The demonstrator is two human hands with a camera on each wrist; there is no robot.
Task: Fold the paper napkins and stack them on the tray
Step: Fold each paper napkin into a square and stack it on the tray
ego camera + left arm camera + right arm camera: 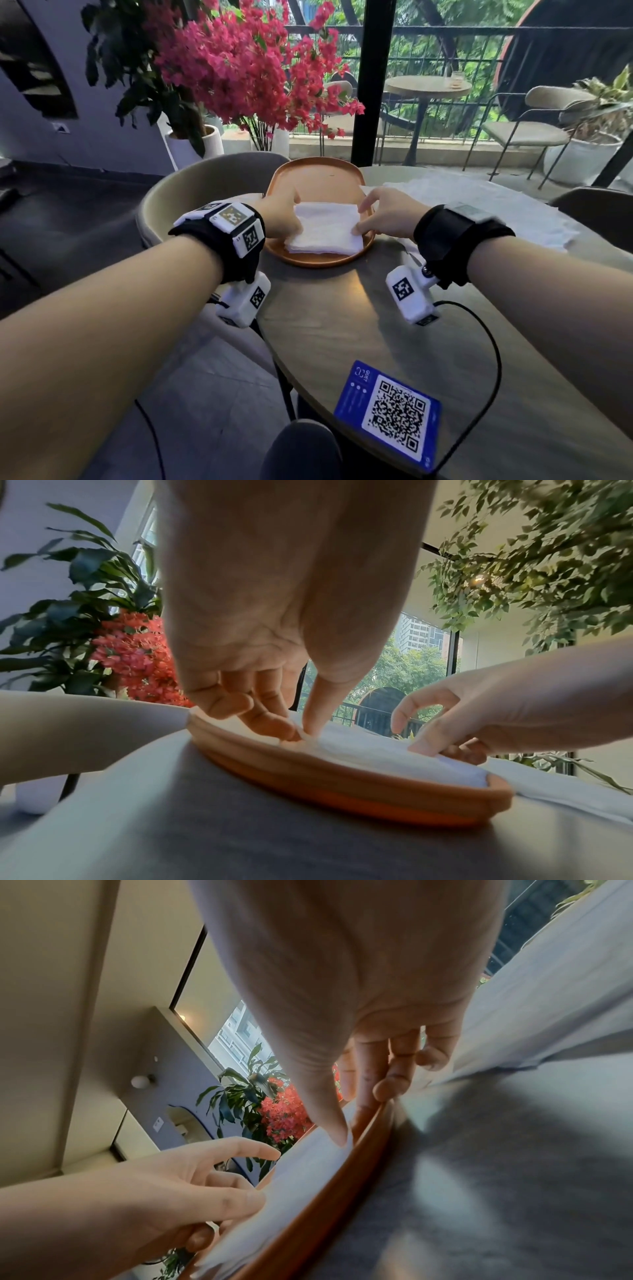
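Both hands were down on the stack of folded napkins [324, 229], which sat in the near half of the orange tray [310, 174] at the table's far left edge. The left hand [283, 216] had the stack's left edge pinched, thumb on top and fingers [270, 721] curled under it inside the rim. The right hand [387, 214] worked the opposite edge: thumb pressed on top at the near right corner, fingers [390, 1085] bent down along the tray's rim, so it gripped that side too. The stack lay flat and square, several layers thick. Just right of the tray, unfolded napkins [479, 209] were spread across the table's far right part. At the near edge of the table [342, 325] lay a blue QR card [390, 411]. A pink flowering plant [246, 65] stood beyond the table's far left side.
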